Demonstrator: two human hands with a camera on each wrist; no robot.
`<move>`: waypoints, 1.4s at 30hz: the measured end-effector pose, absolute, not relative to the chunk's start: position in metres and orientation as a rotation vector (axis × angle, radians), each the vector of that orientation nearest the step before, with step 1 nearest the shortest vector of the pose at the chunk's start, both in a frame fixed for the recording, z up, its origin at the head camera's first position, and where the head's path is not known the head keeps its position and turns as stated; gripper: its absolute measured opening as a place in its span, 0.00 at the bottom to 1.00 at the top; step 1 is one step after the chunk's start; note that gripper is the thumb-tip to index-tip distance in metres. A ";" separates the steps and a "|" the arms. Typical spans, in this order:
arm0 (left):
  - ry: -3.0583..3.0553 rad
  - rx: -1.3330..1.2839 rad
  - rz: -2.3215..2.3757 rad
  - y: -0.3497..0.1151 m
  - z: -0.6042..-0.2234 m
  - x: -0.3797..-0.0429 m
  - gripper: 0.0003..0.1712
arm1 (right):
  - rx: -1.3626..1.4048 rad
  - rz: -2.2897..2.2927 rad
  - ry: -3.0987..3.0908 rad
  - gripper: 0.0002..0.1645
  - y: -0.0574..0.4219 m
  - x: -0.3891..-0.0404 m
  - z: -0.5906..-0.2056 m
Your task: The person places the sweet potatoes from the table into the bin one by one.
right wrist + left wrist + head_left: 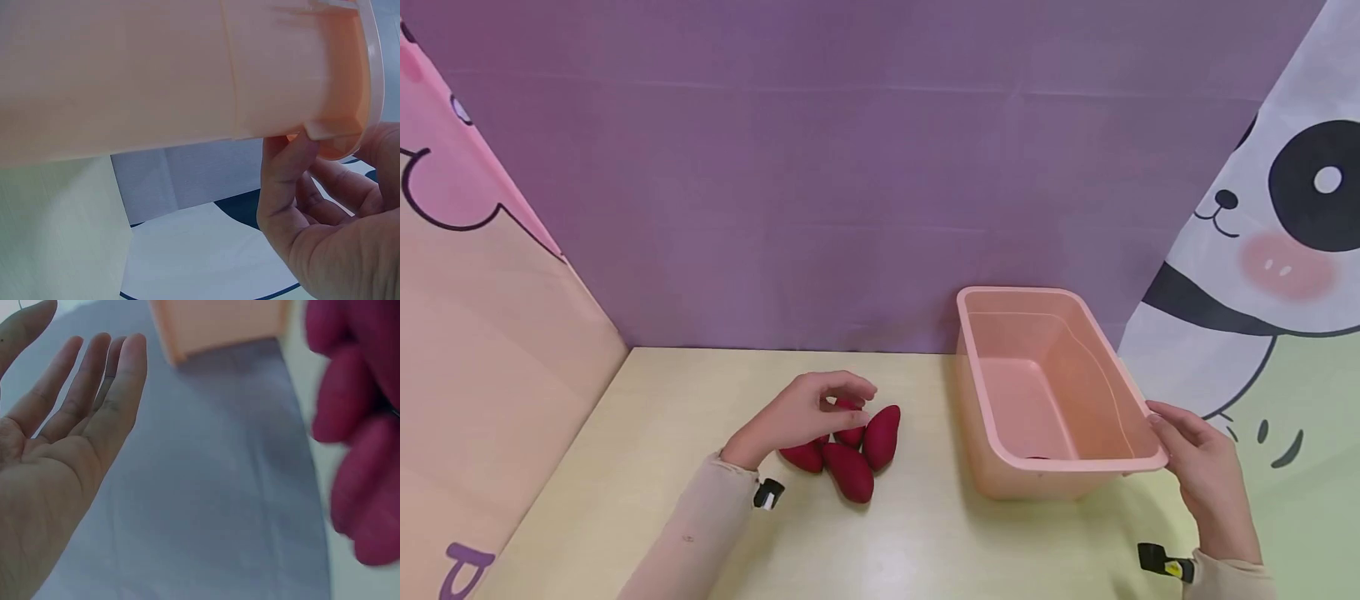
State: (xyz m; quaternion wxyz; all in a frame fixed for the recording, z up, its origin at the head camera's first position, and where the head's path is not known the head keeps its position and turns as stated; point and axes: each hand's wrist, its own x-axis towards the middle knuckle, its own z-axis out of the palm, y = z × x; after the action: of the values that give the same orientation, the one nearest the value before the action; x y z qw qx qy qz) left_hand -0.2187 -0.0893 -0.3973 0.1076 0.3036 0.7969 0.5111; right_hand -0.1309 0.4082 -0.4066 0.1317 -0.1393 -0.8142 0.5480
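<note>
While poising the left hand (811,408) just over the red lumps (848,473), bending its fingers loosely and gripping nothing, also pinching the bin (1090,465) by a rim corner with the right hand (1208,460). Finding room along a strip of table (925,442) between the left fingertips and the bin, and having the back edge (737,350) and the purple wall (775,208) a little beyond those fingertips. Seeing a red sliver (1037,457) inside the bin, left of the right fingers. Counting one bin and at least four lumps below and beside the left fingers, being unable to count behind the hand.
</note>
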 end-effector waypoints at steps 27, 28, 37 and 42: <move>2.310 0.154 1.685 -0.177 -0.495 -0.256 0.33 | -0.423 1.722 -2.267 0.15 0.419 -0.132 -0.410; 2.268 0.133 1.709 -0.177 -0.498 -0.257 0.32 | -0.424 1.723 -2.269 0.15 0.420 -0.131 -0.410; 2.013 0.075 1.834 -0.178 -0.510 -0.261 0.33 | -0.465 1.671 -2.311 0.21 0.422 -0.130 -0.409; 1.963 0.063 1.825 -0.175 -0.512 -0.263 0.34 | -0.488 1.633 -2.337 0.24 0.424 -0.130 -0.408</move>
State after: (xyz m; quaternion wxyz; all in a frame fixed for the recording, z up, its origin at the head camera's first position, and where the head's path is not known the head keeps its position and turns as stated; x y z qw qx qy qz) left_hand -0.2630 -0.1754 -0.5117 0.2281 0.0227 0.7128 0.6628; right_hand -0.1295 0.4236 -0.4078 0.1244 -0.1674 -0.8016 0.5603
